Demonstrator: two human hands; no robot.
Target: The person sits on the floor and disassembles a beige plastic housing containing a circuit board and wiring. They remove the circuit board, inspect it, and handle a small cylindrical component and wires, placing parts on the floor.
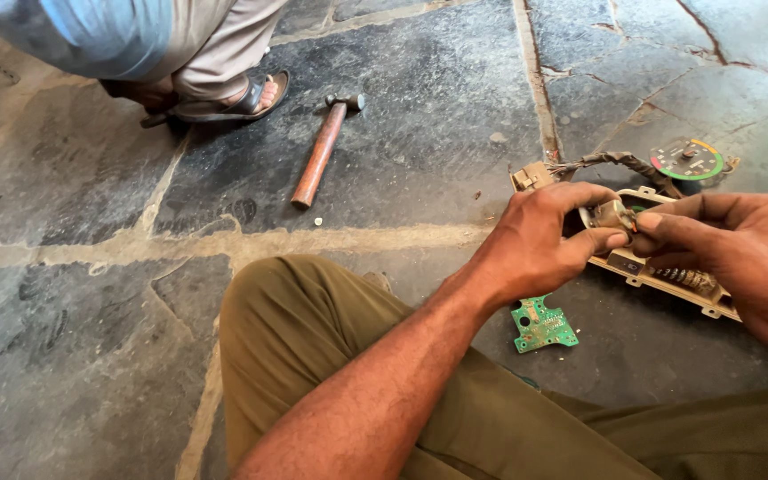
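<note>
Left hand (pixel 540 244) and right hand (pixel 722 249) both pinch small round part (pixel 613 214) over beige housing (pixel 668 276), at 3 o'clock | risk: part may slip, fall on stone floor (pixel 420 133) | green circuit board (pixel 541 324) lies at 5 o'clock.

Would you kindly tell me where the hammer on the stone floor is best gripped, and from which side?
Grip the hammer low on its wooden handle, near the bare end that points toward the person's knee. Coming from above seems best: it lies flat, nothing touches the shaft, and the metal head sits at the far end.
</note>
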